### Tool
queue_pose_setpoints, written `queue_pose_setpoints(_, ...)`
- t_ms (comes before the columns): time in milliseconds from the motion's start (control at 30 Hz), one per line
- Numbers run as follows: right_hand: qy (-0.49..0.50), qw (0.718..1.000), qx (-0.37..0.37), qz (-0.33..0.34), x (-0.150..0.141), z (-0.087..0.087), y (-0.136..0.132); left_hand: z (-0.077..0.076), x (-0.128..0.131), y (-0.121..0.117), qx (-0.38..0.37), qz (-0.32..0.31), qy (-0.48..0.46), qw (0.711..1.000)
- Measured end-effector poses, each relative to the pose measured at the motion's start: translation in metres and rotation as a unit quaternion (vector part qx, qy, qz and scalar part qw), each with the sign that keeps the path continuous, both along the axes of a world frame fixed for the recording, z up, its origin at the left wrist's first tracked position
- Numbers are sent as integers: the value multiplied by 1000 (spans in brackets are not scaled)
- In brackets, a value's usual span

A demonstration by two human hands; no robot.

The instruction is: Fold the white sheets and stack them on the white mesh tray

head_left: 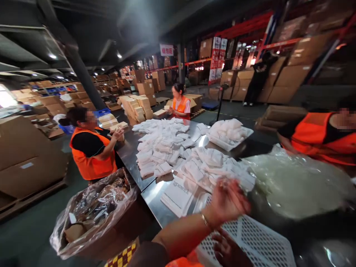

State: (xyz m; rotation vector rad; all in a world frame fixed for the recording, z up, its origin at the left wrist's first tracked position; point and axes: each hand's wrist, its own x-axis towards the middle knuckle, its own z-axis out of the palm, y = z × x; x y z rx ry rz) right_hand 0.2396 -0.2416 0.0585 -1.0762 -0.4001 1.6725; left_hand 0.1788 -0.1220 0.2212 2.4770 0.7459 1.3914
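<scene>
I have the left hand (229, 200) right of lower centre, in front of the near heap of white packets (200, 167) on the steel desk (152, 198); blur hides its fingertips, so I can't tell whether the fingers pinch anything. The right hand (226, 245) is lower, in shadow over the white basket (263, 237); its fingers look bent, but I can't tell whether they grip. My main worry is the heap: the packets overlap loosely, so pulling one from low down could send neighbours sliding into the basket or onto the printed sheet (176, 194). The bracelet (205, 219) could snag on the basket's lattice if the wrist dropped. A careless sweep leftward might push the sheet off the desk, toward the lined box (62, 222) at lower left. At right, the clear bag (300, 181) crowds the heap; tugging it could drag packets along.
</scene>
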Motion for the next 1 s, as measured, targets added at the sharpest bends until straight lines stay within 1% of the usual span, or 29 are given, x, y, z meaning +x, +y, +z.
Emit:
queue_pose_setpoints(33, 26, 999, -15, -20, -5, 4, -5, 5, 0, 10, -167, -64, -174, 968)
queue_pose_setpoints(67, 41, 998, -24, -35, -10, 10, -9, 9, -2, 21, -329, -130, -335, 873)
queue_pose_setpoints(100, 38, 998, -27, -46, -15, 17, -13, 13, -4, 31, -458, -185, -458, 739)
queue_pose_setpoints(133, 13, 998, -23, -52, -19, 24, -16, 16, -6, 40, -546, -221, -539, 601)
queue_pose_setpoints(167, -28, 998, -15, -47, -22, 31, -16, 18, -8, 46, -597, -236, -585, 495)
queue_pose_setpoints(200, -70, 997, -7, -41, -25, 36, -15, 18, -9, 49, -626, -245, -607, 424)
queue_pose_setpoints(233, -108, 993, 5, -37, -26, 40, -12, 18, -9, 50, -644, -249, -616, 380)
queue_pose_setpoints(267, -138, 990, 25, -26, -28, 43, -8, 16, -8, 48, -653, -253, -620, 354)
queue_pose_setpoints(333, -167, 982, 83, 23, -31, 49, 1, 11, -2, 39, -665, -271, -617, 320)
queue_pose_setpoints(400, -155, 976, 137, 73, -35, 59, 10, 5, 6, 26, -684, -292, -606, 282)
queue_pose_setpoints(433, -133, 975, 153, 88, -36, 66, 13, 2, 10, 19, -699, -299, -596, 258)
queue_pose_setpoints(467, -106, 977, 161, 89, -37, 73, 16, 0, 13, 11, -719, -302, -580, 236)
queue_pose_setpoints(500, -79, 981, 162, 73, -37, 80, 19, -2, 17, 5, -743, -301, -556, 218)
queue_pose_setpoints(533, -55, 985, 157, 45, -36, 87, 21, -3, 20, -2, -768, -299, -526, 209)
queue_pose_setpoints(567, -35, 988, 149, 8, -34, 93, 22, -5, 23, -7, -791, -298, -491, 210)
queue_pose_setpoints(600, -19, 990, 136, -35, -32, 98, 23, -7, 26, -12, -810, -298, -454, 221)
queue_pose_setpoints(633, -6, 990, 121, -72, -28, 100, 24, -9, 30, -16, -822, -300, -419, 244)
queue_pose_setpoints(667, 6, 989, 107, -98, -25, 100, 23, -13, 34, -20, -823, -303, -386, 285)
queue_pose_setpoints(700, 19, 989, 96, -113, -23, 98, 22, -18, 38, -23, -815, -303, -359, 338)
queue_pose_setpoints(767, 41, 988, 81, -128, -19, 86, 16, -32, 48, -29, -783, -286, -325, 447)
queue_pose_setpoints(800, 49, 988, 75, -130, -19, 77, 12, -41, 53, -31, -765, -270, -316, 492)
queue_pose_setpoints(833, 54, 987, 68, -136, -20, 67, 8, -50, 57, -34, -751, -254, -310, 524)
queue_pose_setpoints(900, 48, 987, 58, -143, -25, 42, 3, -70, 64, -39, -741, -228, -303, 554)
queue_pose_setpoints(933, 32, 987, 48, -149, -28, 28, 2, -81, 65, -42, -729, -214, -285, 584)
queue_pose_setpoints(967, 13, 988, 37, -148, -32, 14, 2, -91, 65, -44, -704, -197, -254, 633)
queue_pose_setpoints(1000, -12, 988, 21, -155, -35, 0, 3, -101, 64, -46, -655, -180, -196, 707)
